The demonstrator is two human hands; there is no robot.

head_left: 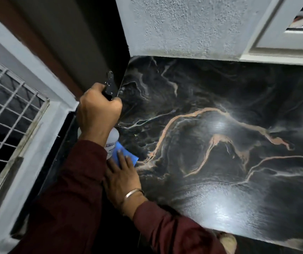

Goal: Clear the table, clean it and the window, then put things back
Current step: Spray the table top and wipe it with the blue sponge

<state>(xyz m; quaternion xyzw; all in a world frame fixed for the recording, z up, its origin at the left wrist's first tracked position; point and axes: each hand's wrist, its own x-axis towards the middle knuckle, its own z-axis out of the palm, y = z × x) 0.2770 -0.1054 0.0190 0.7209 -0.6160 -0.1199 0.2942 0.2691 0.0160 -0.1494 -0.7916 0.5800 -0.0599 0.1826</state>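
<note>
My left hand (98,114) grips the black trigger head of a white spray bottle (112,142) above the left edge of the table (220,153), a glossy black marble-patterned top. My right hand (123,177) lies flat with straight fingers on a blue cloth (124,153), pressing it onto the table near that left edge. A metal bangle sits on the right wrist. Both sleeves are dark red. The bottle's lower part is hidden behind my hands.
A window (7,114) with a white metal grille is at the left, set in a pale frame. A rough grey wall (193,28) rises behind the table, with a white frame (282,39) at the upper right. A dark panel (84,39) stands in the corner.
</note>
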